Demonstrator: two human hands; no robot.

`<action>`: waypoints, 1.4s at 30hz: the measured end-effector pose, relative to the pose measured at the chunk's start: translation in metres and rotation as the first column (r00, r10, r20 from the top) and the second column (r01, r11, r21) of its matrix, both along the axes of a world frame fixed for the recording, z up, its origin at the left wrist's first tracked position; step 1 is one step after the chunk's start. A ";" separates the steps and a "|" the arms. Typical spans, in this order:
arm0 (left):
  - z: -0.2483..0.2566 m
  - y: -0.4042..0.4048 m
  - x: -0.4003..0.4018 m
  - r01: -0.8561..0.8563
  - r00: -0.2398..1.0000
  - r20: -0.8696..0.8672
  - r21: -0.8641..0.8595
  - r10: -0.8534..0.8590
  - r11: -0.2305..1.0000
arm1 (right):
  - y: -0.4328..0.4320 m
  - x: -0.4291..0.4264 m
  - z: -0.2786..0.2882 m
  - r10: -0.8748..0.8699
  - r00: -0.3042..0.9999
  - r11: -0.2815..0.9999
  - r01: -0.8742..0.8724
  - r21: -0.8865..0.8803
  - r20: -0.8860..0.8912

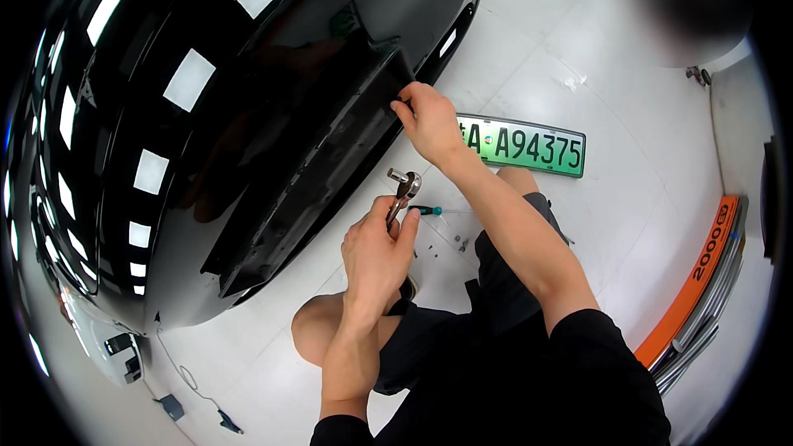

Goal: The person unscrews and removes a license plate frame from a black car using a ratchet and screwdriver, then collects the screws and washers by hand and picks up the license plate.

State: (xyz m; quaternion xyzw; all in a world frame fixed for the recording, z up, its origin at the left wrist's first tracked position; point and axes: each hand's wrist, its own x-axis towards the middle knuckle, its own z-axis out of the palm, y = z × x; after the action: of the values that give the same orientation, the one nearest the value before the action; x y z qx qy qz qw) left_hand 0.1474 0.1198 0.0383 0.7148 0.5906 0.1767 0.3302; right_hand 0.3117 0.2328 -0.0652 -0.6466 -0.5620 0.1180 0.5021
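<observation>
A chrome ratchet wrench (404, 189) with a socket on its head is gripped in my left hand (376, 244); the socket points up and to the left. My right hand (429, 121) reaches to the right end of a long recessed black panel (322, 167) on the glossy black car body (248, 62). Its thumb and forefinger come together at a dark spot by the panel's edge. Whether a small part sits between those fingertips is too dark to make out. Partly behind my right wrist, a green licence plate (536, 145) in a dark frame lies on the floor.
A screwdriver (426, 210) with a teal and black handle and several small dark fasteners (461, 241) lie on the white tiled floor (619, 223) between my knees. An orange strip (687, 285) and metal tubes (706, 322) line the right wall. A cable (186, 375) trails at lower left.
</observation>
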 end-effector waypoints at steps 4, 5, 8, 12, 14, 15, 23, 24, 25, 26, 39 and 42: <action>0.002 0.002 0.001 0.024 0.998 -0.051 -0.067 -0.027 0.997 | 0.009 0.008 0.005 -0.042 0.865 0.888 -0.196 -0.415 -0.499; 0.002 0.002 0.002 0.025 0.998 -0.054 -0.066 -0.028 0.998 | 0.012 0.009 0.001 -0.044 0.865 0.889 -0.194 -0.414 -0.500; 0.002 0.003 0.003 0.022 0.998 -0.058 -0.059 -0.025 0.998 | 0.017 0.005 -0.008 -0.073 0.763 0.874 -0.262 -0.410 -0.642; 0.003 0.005 0.000 0.003 0.999 -0.048 -0.051 -0.006 0.999 | 0.016 0.002 -0.012 0.050 0.989 0.992 -0.066 -0.108 -0.141; 0.003 0.005 -0.001 -0.008 1.000 -0.021 -0.041 0.008 0.999 | 0.012 0.014 -0.017 0.051 0.995 0.993 -0.060 0.099 0.090; 0.004 0.005 -0.002 -0.035 0.999 0.005 -0.025 0.035 0.999 | 0.004 0.022 -0.006 0.093 0.990 0.984 -0.108 0.140 0.108; -0.010 0.010 0.003 0.012 1.000 -0.020 -0.031 -0.013 0.999 | -0.053 0.026 -0.038 0.134 -0.115 0.887 -0.429 0.171 -0.984; -0.013 0.010 0.004 0.001 1.000 -0.005 -0.050 -0.001 0.999 | -0.054 0.019 -0.025 0.062 -0.170 0.916 -0.382 0.124 -0.984; -0.015 0.010 0.007 -0.007 1.000 0.013 -0.068 0.008 0.998 | -0.056 0.018 -0.024 0.062 -0.174 0.921 -0.370 0.123 -0.983; -0.018 0.010 0.009 0.006 1.000 0.008 -0.071 -0.005 0.997 | -0.058 0.019 -0.025 0.063 -0.141 0.906 -0.407 0.116 -0.988; -0.024 0.018 0.024 0.018 0.980 0.195 0.053 -0.028 0.998 | -0.088 -0.002 0.024 0.231 0.322 0.833 -0.552 0.017 -0.918; -0.044 0.026 0.012 -0.040 0.941 0.337 0.108 0.001 0.993 | -0.056 -0.001 0.043 0.159 0.294 0.911 -0.411 0.025 -0.942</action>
State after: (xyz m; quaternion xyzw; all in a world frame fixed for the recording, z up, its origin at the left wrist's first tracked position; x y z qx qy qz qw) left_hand 0.1595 0.1461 -0.0056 0.6854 0.5220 0.3327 0.3834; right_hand 0.3105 0.1766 -0.0227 -0.4037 -0.2657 0.6128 0.6252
